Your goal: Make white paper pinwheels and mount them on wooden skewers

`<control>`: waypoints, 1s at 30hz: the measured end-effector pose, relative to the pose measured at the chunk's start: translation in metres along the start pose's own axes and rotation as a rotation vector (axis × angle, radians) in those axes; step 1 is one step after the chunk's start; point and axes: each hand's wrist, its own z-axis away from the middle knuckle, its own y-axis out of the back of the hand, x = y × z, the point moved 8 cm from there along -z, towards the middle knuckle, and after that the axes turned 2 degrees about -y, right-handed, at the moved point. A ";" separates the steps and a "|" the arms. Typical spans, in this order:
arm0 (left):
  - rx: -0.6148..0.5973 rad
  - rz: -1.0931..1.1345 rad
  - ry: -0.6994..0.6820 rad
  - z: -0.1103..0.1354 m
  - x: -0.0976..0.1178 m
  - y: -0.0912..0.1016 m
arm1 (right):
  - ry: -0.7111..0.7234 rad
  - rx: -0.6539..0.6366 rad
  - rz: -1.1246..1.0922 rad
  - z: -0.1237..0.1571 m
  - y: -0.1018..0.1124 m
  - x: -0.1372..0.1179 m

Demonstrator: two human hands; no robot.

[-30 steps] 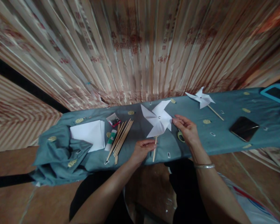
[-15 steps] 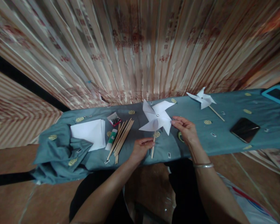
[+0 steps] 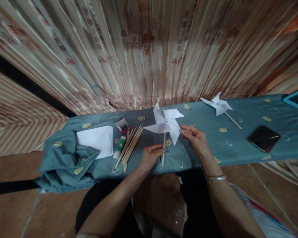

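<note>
A white paper pinwheel [image 3: 173, 125] with a small pin at its centre stands up over the cloth-covered table. My left hand [image 3: 150, 157] is closed round its wooden stick [image 3: 164, 140], thumb and forefinger pinching it below the blades. On the right side, my right hand [image 3: 195, 138] has thumb and forefinger together at the edge of one blade; the other fingers are loosely curled. A second pinwheel [image 3: 220, 105] lies farther back to the right.
Left of the pinwheel lie wooden sticks [image 3: 132, 145], a glue stick [image 3: 119, 147], a small box of pins [image 3: 123, 125] and stacked white paper [image 3: 95, 140]. To the right are a dark phone [image 3: 263, 138] and a blue-framed device [image 3: 296, 100]. A curtain [image 3: 149, 66] hangs behind the table.
The pinwheel's blades have turned a little and its stick stands more upright. My right hand has shifted slightly left with the blade edge. My left hand keeps its grip on the stick.
</note>
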 end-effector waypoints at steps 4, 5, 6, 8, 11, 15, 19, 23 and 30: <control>0.009 -0.016 -0.021 -0.002 0.001 0.001 | -0.003 -0.012 0.016 0.004 -0.005 0.000; 0.013 -0.020 -0.024 -0.002 0.001 0.002 | -0.003 -0.019 0.023 0.005 -0.006 0.000; 0.013 -0.021 -0.026 -0.002 0.001 0.002 | -0.004 -0.026 0.027 0.006 -0.008 0.000; 0.007 -0.015 -0.028 -0.003 0.002 0.001 | -0.012 -0.042 0.025 0.008 -0.011 0.001; -0.001 0.004 -0.026 -0.003 0.002 0.000 | -0.027 -0.066 0.007 0.011 -0.015 0.003; 0.002 0.017 -0.024 -0.002 0.003 0.000 | -0.025 -0.092 0.021 0.014 -0.021 0.004; 0.000 0.028 -0.021 0.000 0.004 -0.001 | -0.050 -0.110 0.006 0.018 -0.026 0.007; -0.011 0.037 -0.023 0.001 0.006 -0.003 | -0.073 -0.124 -0.017 0.021 -0.031 0.010; -0.013 0.035 -0.035 0.002 0.007 -0.003 | -0.074 -0.162 -0.026 0.025 -0.038 0.010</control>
